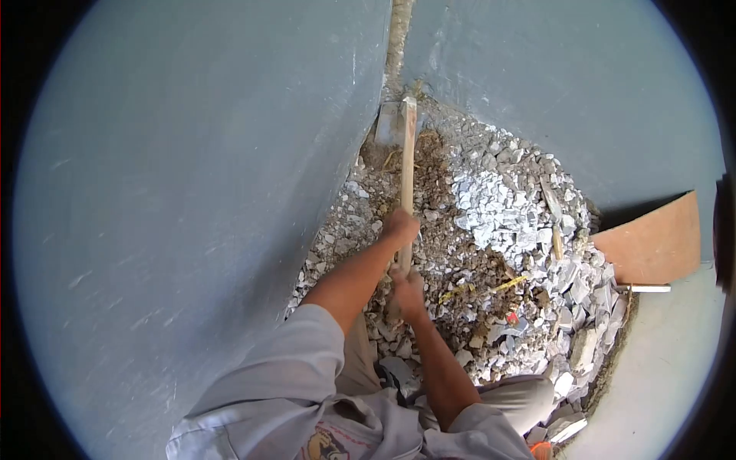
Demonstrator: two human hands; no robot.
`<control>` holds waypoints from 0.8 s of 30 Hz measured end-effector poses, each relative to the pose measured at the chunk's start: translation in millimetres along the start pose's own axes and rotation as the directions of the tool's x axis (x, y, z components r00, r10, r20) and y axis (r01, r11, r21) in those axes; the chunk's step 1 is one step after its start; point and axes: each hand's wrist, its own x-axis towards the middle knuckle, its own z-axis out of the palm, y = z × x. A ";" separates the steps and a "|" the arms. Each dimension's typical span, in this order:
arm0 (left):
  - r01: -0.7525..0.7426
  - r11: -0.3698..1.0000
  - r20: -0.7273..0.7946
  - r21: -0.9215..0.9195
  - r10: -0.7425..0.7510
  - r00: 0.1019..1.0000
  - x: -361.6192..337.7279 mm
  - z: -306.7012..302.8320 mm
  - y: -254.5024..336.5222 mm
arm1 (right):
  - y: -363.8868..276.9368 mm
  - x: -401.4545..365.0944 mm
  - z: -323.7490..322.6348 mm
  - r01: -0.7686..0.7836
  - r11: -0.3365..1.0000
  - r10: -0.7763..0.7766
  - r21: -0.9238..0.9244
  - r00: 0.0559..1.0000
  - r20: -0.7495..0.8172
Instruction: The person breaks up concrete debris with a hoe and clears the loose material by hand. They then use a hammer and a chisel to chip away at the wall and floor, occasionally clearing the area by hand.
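Note:
A hoe with a long pale wooden handle (408, 165) reaches away from me toward the corner between two grey walls. Its flat metal blade (389, 125) rests at the far end of the rubble, close to the left wall. My left hand (400, 228) is wrapped round the middle of the handle. Nearer my body, my right hand (408, 293) grips the handle lower down. Broken rubble (498, 195) of white chips, grey stones and brown soil lies under and around the tool.
Grey walls (192, 153) rise close on the left and ahead. A curved brown board (652, 239) stands at the right edge of the rubble. Yellow strips (510, 283), a small red piece (511, 317) and larger slabs (584, 349) lie among the debris.

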 end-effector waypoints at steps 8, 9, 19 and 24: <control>-0.046 0.990 -0.088 -0.131 0.035 0.996 -18.5 19.0 32.0 | -19.7 -157.3 -89.3 -0.082 0.952 0.077 -0.295 0.997 -0.026; -0.050 0.989 -0.143 -0.136 0.030 0.989 -34.2 10.2 49.5 | -41.1 -185.4 -98.9 -0.119 0.950 0.119 -0.289 0.993 -0.017; 0.573 0.252 0.571 -0.779 -0.089 0.816 -226.1 95.7 117.1 | -57.3 -412.9 -306.7 -0.103 0.817 -0.010 -0.567 0.981 -0.194; 0.366 0.323 0.445 -0.873 0.221 0.868 -268.3 56.1 175.6 | -44.5 -426.7 -328.4 -0.116 0.768 -0.157 -0.630 0.919 -0.361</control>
